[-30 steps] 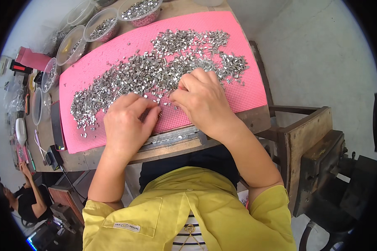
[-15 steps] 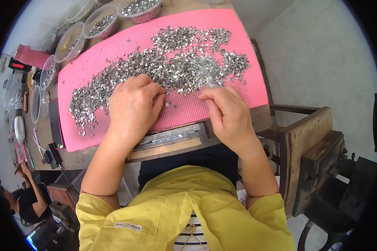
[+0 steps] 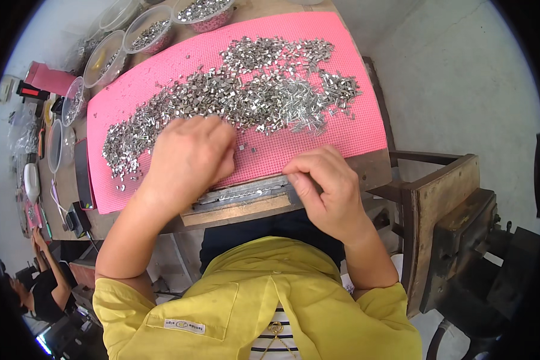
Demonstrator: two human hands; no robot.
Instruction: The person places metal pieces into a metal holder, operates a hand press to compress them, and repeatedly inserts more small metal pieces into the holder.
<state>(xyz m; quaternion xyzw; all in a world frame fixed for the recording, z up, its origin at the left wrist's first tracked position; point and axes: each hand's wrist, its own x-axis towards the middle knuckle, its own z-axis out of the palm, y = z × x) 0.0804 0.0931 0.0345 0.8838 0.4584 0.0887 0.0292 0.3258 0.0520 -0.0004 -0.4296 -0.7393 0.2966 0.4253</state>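
My left hand (image 3: 195, 155) is curled, back upward, over the pink textured mat (image 3: 264, 157) at the near edge of a spread of small flat silvery metal pieces (image 3: 210, 93). Its fingertips are hidden beneath it. My right hand (image 3: 330, 189) pinches thumb and forefinger together at the right end of a narrow metal bar fixture (image 3: 246, 191) on the table's front edge. What the pinch holds is too small to make out. A row of tiny bright parts runs along the fixture. Thin metal pins (image 3: 306, 102) lie heaped at the right of the spread.
Clear plastic tubs (image 3: 147, 35) with metal pieces line the mat's far left side. A dark phone-like slab (image 3: 84, 174) lies by the mat's left edge. A wooden stand with a dark machine (image 3: 462, 246) is at the right. Another person (image 3: 48, 294) sits far left.
My right hand has moved from the mat by the pins toward me, to the fixture's right end. My left hand has shifted slightly nearer, its fingers more curled.
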